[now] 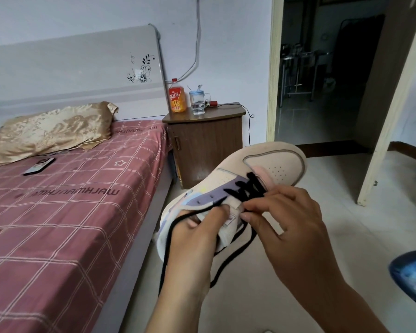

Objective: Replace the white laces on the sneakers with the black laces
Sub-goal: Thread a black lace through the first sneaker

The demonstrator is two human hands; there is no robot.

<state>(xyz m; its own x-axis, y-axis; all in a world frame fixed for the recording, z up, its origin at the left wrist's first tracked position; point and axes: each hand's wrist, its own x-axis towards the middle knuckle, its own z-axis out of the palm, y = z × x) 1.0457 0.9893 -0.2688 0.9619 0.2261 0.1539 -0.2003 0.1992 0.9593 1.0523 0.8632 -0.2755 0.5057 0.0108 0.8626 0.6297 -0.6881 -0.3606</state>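
Observation:
A cream sneaker with purple and pink panels is held up in the air, toe pointing away to the upper right. A black lace is crossed through its lower eyelets, and two loose ends hang down under the shoe. My left hand grips the tongue and collar, its thumb and fingers pinching one black lace end beside a purple eyelet strip. My right hand pinches the lace at the tongue's right side. No white lace shows.
A bed with a red checked sheet lies to the left, bearing a gold pillow and a phone. A brown nightstand carries a bottle and a cup. An open doorway is at the right; a blue object lies on the floor.

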